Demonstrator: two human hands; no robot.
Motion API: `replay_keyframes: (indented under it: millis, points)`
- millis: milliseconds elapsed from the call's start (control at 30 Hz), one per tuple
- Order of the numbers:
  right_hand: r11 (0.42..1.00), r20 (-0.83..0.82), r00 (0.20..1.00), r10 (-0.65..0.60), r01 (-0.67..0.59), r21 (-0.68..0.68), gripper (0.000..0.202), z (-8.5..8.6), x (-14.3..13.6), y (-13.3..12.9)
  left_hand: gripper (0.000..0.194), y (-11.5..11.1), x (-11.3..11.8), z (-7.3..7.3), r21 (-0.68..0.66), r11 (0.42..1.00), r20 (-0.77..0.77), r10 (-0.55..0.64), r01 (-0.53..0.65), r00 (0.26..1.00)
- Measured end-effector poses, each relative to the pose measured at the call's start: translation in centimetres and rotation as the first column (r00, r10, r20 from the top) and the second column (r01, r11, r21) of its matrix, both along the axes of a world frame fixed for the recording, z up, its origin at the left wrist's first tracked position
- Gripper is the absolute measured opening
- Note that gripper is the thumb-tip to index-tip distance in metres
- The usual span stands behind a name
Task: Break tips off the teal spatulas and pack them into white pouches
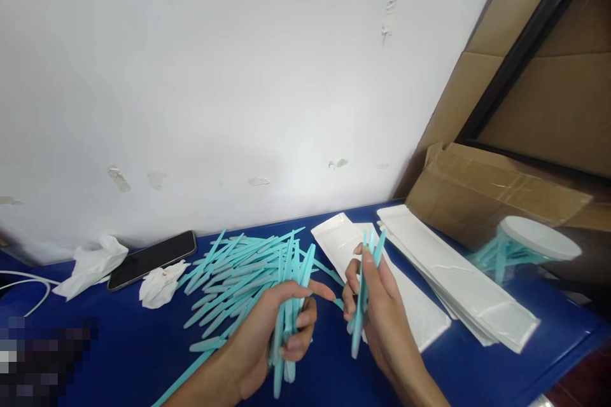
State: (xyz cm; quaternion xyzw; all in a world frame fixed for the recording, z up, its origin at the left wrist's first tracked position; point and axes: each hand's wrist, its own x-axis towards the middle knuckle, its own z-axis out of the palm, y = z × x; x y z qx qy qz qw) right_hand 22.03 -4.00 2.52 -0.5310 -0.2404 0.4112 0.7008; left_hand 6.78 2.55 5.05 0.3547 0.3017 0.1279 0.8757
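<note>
My left hand (286,324) is wrapped round a bunch of slim turquoise plastic sticks (289,267), held upright with their ends showing above and below the fist. Its index finger points out to the right. A little to the right, my right hand (375,299) grips a few of the same sticks (358,327) between thumb and fingers. Behind my left hand lies a loose heap of turquoise sticks (233,273) with tapered ends, spread on the blue table (128,343). A white paper sleeve (410,311) lies flat behind my right hand.
More white sleeves (458,273) are stacked to the right. Beyond them, a blurred clear tub with a white lid (539,238) holds turquoise pieces. Cardboard boxes (501,184) stand at the right. A phone (153,259), crumpled tissues (162,283) and a white cable (28,276) lie at left.
</note>
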Motion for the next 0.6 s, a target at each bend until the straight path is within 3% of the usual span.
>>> replay_keyframes:
  millis: [133,267,400,600]
  points:
    - [0.993,-0.066,0.995,0.081,-0.086,-0.075,0.047,-0.1,-0.9,-0.1,0.024,0.1,0.0,-0.2,-0.035,0.997,0.049,-0.066,0.068,0.997]
    - [0.963,-0.075,0.983,0.166,-0.178,-0.201,0.053,0.3,-2.0,-0.2,0.028,0.2,0.1,-0.1,-0.013,0.989,-0.046,-0.15,0.149,0.988]
    - [0.94,0.021,0.95,0.311,-0.304,-0.154,0.048,0.7,-2.4,-0.3,0.025,0.1,-0.1,-0.6,-0.029,0.977,-0.091,-0.213,0.211,0.973]
    - [0.948,0.059,0.95,0.306,-0.298,-0.112,0.047,0.3,-2.2,-0.2,0.029,0.1,-0.2,-1.2,-0.005,0.974,-0.107,-0.226,0.227,0.968]
